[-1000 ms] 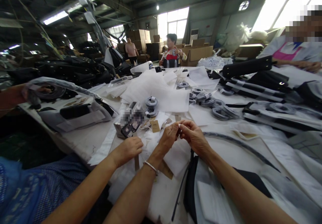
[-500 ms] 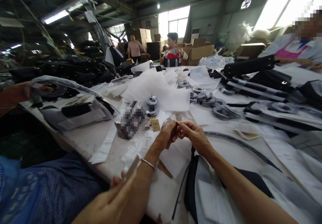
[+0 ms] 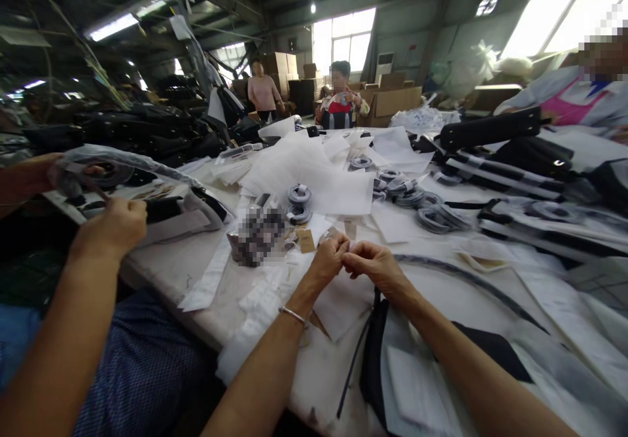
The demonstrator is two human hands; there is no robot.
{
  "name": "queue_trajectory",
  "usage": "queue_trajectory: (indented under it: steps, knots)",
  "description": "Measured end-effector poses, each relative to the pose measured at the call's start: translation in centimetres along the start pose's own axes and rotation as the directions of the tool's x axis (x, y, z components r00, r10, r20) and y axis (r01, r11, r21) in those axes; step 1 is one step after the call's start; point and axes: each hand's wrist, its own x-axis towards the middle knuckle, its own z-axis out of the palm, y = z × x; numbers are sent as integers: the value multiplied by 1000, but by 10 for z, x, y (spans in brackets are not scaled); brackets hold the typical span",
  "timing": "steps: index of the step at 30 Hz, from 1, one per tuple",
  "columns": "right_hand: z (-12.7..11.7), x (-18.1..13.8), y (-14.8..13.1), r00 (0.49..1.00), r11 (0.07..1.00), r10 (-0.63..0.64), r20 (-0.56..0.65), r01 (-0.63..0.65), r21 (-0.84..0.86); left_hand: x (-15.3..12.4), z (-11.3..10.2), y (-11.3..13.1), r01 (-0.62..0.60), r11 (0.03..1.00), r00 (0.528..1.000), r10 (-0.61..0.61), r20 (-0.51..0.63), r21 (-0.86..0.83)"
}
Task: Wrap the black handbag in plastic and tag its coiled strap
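Note:
My left hand (image 3: 328, 258), with a bracelet on the wrist, is closed in a pinch at the middle of the table. My right hand (image 3: 377, 267) meets it there, its fingertips pinched against the left ones. Whatever lies between them is too small and covered to make out. Just left of my hands is a brown card tag (image 3: 306, 241). Below my right forearm lies a black bag (image 3: 375, 365) partly wrapped in white sheet, with a dark plastic-wrapped strap (image 3: 461, 273) curving behind it.
A co-worker's hand (image 3: 115, 227) reaches in at left, near a wrapped coiled strap (image 3: 101, 165). White sheets (image 3: 304, 162) and coiled straps (image 3: 407, 192) cover the table's middle. Black bags (image 3: 490, 129) are piled at right. Other people (image 3: 341, 100) work across the table.
The brown piece seen at my left hand is now mostly hidden; both hands stay pinched together. The co-worker's forearm at left has swung from beside my left arm towards the coiled strap.

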Motion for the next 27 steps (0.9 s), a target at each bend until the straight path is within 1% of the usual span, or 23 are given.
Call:
queue_trajectory:
  steps: [2,3,5,9,12,14,16,18,19,20,22,23,25,27]
  knots:
    - [1,0,0,996,1000,-24,-91,25,2,1,3,0,-40,999,996,43,-79,37]
    - [0,0,0,993,1000,-22,-117,23,7,1,3,0,-55,997,992,61,-108,54]
    - [-3,1,3,992,1000,3,-127,0,25,-1,5,1,-73,994,987,84,-140,80]
    - [-15,6,11,995,999,44,-93,-41,35,-4,6,3,-97,990,987,109,-122,100]
    - [-23,12,17,990,999,4,-139,-9,-41,-4,6,3,-141,983,984,153,-90,120]
    - [-25,14,18,973,993,-67,-223,42,-112,-4,7,1,-134,990,990,136,-34,43]
    - [-24,13,17,936,973,-163,-313,100,-209,-4,8,-1,-59,989,998,60,2,-135]
    - [-20,11,16,894,917,-288,-343,154,-368,-3,9,-3,24,955,1000,-28,-11,-296]
    - [-17,9,15,879,868,-355,-318,184,-460,-2,9,-4,50,937,998,-64,-28,-345]
    - [-15,8,14,871,810,-411,-269,214,-546,-2,8,-5,66,926,995,-89,-44,-372]
    - [-12,6,14,870,706,-470,-150,268,-655,-2,6,-6,82,915,993,-108,-45,-395]
    - [-11,6,14,872,678,-478,-105,290,-676,-2,5,-6,89,909,993,-115,-38,-408]
    - [-12,6,15,881,667,-469,-58,310,-678,-2,3,-6,97,896,992,-123,-31,-434]
    - [-16,7,17,907,709,-418,-50,291,-642,-3,3,-5,101,884,992,-123,-19,-456]
